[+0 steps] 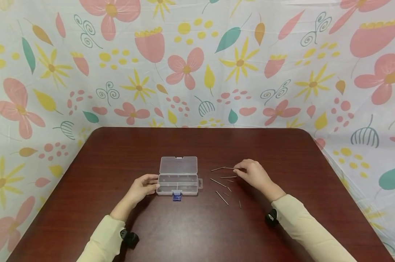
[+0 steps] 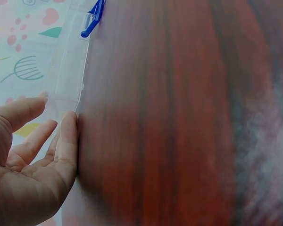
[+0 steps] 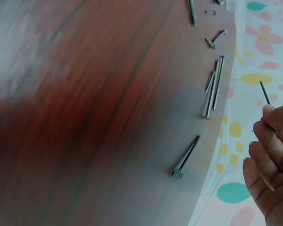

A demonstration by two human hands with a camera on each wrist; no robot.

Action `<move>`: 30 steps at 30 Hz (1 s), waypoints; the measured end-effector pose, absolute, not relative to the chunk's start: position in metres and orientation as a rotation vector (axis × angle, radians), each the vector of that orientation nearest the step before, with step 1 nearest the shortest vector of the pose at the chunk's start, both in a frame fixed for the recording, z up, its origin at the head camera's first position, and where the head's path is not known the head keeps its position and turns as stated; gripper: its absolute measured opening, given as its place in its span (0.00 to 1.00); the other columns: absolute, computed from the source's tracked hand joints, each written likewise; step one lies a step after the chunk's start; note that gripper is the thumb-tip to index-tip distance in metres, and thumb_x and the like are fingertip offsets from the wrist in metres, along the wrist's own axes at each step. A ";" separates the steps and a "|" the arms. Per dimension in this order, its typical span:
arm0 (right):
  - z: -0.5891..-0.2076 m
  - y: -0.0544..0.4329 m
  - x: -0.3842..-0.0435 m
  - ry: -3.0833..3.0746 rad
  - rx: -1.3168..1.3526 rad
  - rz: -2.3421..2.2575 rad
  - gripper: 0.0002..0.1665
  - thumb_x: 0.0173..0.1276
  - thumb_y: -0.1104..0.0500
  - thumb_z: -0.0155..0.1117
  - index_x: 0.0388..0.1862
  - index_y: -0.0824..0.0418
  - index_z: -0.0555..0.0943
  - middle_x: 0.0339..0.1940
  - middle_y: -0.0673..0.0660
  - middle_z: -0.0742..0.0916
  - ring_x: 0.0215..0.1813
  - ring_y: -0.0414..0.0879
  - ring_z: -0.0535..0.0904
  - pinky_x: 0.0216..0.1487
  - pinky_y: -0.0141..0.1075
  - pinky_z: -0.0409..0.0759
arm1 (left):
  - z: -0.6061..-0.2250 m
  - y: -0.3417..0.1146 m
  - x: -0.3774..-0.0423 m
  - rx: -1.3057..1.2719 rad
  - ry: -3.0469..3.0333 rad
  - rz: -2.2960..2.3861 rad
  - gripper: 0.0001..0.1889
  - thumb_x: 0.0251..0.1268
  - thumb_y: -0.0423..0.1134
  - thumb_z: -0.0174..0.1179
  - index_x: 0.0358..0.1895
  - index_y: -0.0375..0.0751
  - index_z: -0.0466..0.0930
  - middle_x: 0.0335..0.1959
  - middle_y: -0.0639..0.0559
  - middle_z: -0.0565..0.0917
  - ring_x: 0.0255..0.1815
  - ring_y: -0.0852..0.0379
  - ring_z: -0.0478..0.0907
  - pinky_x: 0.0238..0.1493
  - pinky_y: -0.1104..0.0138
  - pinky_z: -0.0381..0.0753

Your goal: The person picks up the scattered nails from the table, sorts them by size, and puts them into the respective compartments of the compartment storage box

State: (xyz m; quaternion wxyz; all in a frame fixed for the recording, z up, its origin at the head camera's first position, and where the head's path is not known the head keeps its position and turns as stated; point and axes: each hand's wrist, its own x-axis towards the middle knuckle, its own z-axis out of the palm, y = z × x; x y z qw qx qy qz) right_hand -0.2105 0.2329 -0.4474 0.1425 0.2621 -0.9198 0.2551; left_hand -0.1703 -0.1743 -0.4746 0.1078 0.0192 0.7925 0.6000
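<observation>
A clear plastic box (image 1: 187, 183) with several compartments lies with its lid (image 1: 178, 165) raised at the back. Its blue latch (image 1: 176, 197) hangs open at the front. My left hand (image 1: 143, 187) touches the box's left end; the thumb is at the upper rim and the extended fingers are low by the end wall. To the right, my right hand (image 1: 254, 175) pinches a thin metal nail (image 3: 265, 93) between thumb and forefinger. Several loose nails (image 1: 222, 198) of different lengths lie on the table between the box and that hand.
The dark reddish-brown table (image 1: 135, 145) has rounded far corners. Behind it hangs a white cloth (image 1: 214, 87) with flowers and leaves. A clear hanging tab (image 1: 200, 183) sticks out from the box's right end. Black wrist cameras (image 1: 130, 239) are on both sleeves.
</observation>
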 end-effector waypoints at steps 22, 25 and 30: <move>-0.434 0.177 -0.204 -2.596 0.855 0.733 0.03 0.59 0.63 0.69 0.33 0.61 0.87 0.28 0.51 0.86 0.32 0.44 0.78 0.30 0.34 0.78 | -0.475 -0.174 -0.171 0.081 2.325 1.776 0.22 0.64 0.31 0.59 0.60 0.25 0.69 0.55 0.28 0.77 0.48 0.48 0.80 0.45 0.61 0.85; -0.435 0.166 -0.204 -2.594 0.885 0.713 0.03 0.59 0.63 0.69 0.33 0.60 0.87 0.29 0.51 0.86 0.32 0.44 0.77 0.30 0.33 0.77 | -0.476 -0.176 -0.171 0.076 2.341 1.759 0.22 0.64 0.30 0.59 0.60 0.25 0.70 0.54 0.28 0.77 0.49 0.47 0.80 0.45 0.60 0.85; -0.436 0.151 -0.203 -2.566 0.954 0.645 0.03 0.59 0.62 0.70 0.32 0.60 0.87 0.28 0.51 0.85 0.33 0.44 0.77 0.31 0.34 0.78 | -0.477 -0.176 -0.171 0.054 2.348 1.749 0.21 0.64 0.31 0.59 0.59 0.27 0.71 0.54 0.29 0.78 0.50 0.46 0.80 0.46 0.60 0.84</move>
